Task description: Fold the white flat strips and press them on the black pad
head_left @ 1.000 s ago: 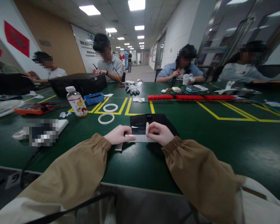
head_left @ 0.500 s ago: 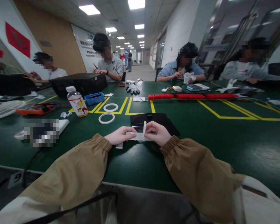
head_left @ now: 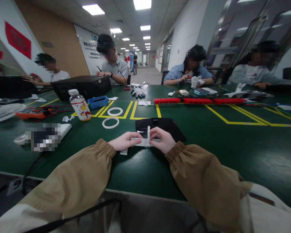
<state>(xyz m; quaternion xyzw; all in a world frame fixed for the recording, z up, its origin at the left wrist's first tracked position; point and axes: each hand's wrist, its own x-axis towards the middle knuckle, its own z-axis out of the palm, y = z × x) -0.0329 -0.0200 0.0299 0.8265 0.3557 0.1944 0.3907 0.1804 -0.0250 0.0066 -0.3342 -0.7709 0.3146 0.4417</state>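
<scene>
My left hand (head_left: 126, 140) is closed at the middle front of the table, thumb and fingers gripping a flat whitish strip (head_left: 142, 142) with faint markings. A bent end of whitish strip (head_left: 123, 151) hangs below these fingers. Close by on the right, my right hand (head_left: 163, 139) pinches a narrow white tape strip (head_left: 148, 133), which stands upright across the flat strip. The flat strip's right part runs behind my right fingers. Just beyond both hands lies a flat black pouch or sheet (head_left: 168, 125), partly covered by them.
Two white tape rolls (head_left: 110, 123) lie ahead of my left hand. Farther left are a bottle (head_left: 80, 106), a blue tray (head_left: 98, 102), an orange meter (head_left: 34, 113) and a white device (head_left: 65, 128). Red power strips (head_left: 197, 101) cross the green table (head_left: 223, 155); several people sit beyond.
My right hand and the upright tape strip have shifted slightly left. My left hand keeps the same grip on the flat strip.
</scene>
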